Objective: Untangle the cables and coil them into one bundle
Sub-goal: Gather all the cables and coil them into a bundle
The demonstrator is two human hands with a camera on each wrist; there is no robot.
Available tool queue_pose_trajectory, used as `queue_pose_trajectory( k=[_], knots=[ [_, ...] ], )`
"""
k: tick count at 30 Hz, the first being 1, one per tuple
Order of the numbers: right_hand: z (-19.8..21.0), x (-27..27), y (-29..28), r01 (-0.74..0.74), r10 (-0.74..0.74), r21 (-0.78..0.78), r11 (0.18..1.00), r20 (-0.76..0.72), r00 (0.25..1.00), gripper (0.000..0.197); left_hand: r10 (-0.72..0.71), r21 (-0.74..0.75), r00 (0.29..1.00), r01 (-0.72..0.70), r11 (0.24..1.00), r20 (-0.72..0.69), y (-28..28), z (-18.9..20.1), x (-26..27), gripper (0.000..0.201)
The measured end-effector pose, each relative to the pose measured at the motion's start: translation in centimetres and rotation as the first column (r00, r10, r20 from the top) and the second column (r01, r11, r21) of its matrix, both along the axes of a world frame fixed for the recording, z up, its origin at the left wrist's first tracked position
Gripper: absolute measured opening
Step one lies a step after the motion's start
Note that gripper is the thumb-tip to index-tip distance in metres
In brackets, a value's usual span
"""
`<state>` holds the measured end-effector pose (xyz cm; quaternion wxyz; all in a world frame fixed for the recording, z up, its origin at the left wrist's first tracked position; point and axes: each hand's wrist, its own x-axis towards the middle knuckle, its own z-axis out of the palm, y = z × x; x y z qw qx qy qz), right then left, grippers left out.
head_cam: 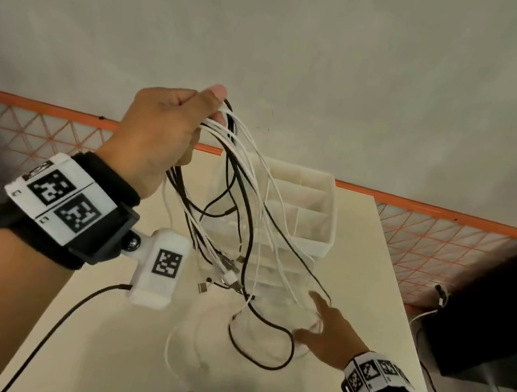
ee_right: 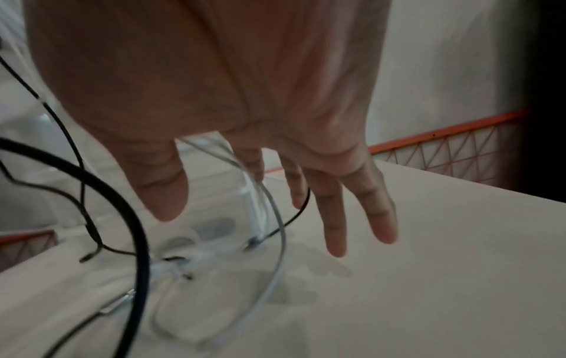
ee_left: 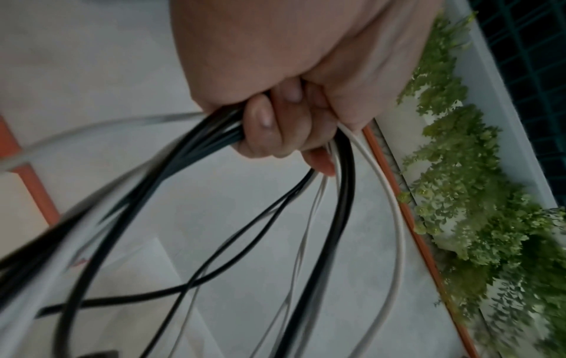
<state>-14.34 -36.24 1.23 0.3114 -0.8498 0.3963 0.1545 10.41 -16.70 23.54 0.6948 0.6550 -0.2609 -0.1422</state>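
Black and white cables (head_cam: pixel 237 192), thin, smooth and limp, hang from the centre of the head view down to the pale matte worktop (head_cam: pixel 130 338). The left hand (head_cam: pixel 158 131), upper left of centre, has its grip closed around their gathered upper loops. The right hand (head_cam: pixel 326 334), lower right, has its fingers spread and holds nothing, a strand brushing them. The task looks about half done: strands are collected, but the lower ends and metal plugs still cross loosely, and no tidy coil exists yet. A white compartmented plastic tray (head_cam: pixel 318 240) sits behind.
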Motion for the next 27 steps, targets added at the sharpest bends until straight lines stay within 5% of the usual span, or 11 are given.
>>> queue_pose_trajectory(
  k=[4, 8, 11, 13, 15, 17, 19, 20, 22, 25, 27],
  knots=[
    [-2.2, -1.0, -0.3, 0.098, -0.099, -0.027, 0.995, -0.055, 0.994, 0.068, -0.024, 0.011, 1.0, 0.024, 1.0, -0.004, 0.2, -0.1, -0.3, 0.042],
    [0.6, -0.3, 0.4, 0.036, -0.042, -0.113, 0.993, -0.049, 0.998, 0.032, -0.089, 0.056, 0.995, 0.087, 0.995, 0.035, 0.2, -0.3, -0.7, 0.042],
    [5.8, 1.3, 1.5, 0.011, 0.037, -0.185, 0.983, 0.254, 0.966, 0.019, -0.144, 0.137, 0.984, 0.129, 0.982, 0.104, -0.1, -0.7, -1.2, 0.059],
    [10.4, 2.4, 3.1, 0.031, 0.029, -0.099, 0.995, 0.552, 0.834, 0.009, -0.18, 0.214, 0.97, 0.143, 0.966, 0.162, -0.3, -1.0, -1.7, 0.062],
    [14.4, 3.7, 5.2, -0.033, 0.059, -0.05, 0.998, 0.746, 0.663, 0.045, -0.231, 0.285, 0.949, 0.165, 0.944, 0.216, -0.5, -1.0, -2.7, 0.063],
    [16.4, 5.6, 6.7, -0.107, 0.133, -0.086, 0.99, 0.79, 0.598, 0.088, -0.293, 0.331, 0.92, 0.2, 0.922, 0.259, -0.5, -1.0, -3.8, 0.059],
    [16.6, 7.5, 7.7, -0.129, 0.184, -0.135, 0.982, 0.809, 0.558, 0.087, -0.369, 0.368, 0.886, 0.255, 0.894, 0.28, -0.4, -0.9, -4.9, 0.053],
    [16.0, 8.3, 7.6, -0.119, 0.185, -0.143, 0.983, 0.828, 0.53, 0.067, -0.397, 0.383, 0.874, 0.278, 0.881, 0.278, -0.2, -0.8, -5.2, 0.056],
    [14.6, 9.2, 6.9, -0.035, 0.158, -0.168, 0.985, 0.811, 0.563, 0.007, -0.375, 0.389, 0.896, 0.265, 0.882, 0.24, 0.3, -0.7, -4.9, 0.063],
    [11.4, 8.4, 4.3, 0.196, -0.068, -0.093, 0.976, 0.728, 0.683, 0.036, -0.281, 0.448, 0.92, 0.137, 0.883, 0.273, 1.5, -1.5, -3.0, 0.059],
    [10.4, 7.3, 2.9, 0.363, -0.276, 0.022, 0.932, 0.693, 0.666, 0.033, -0.284, 0.531, 0.898, 0.069, 0.845, 0.336, 2.2, -2.8, -1.9, 0.058]
  ],
)
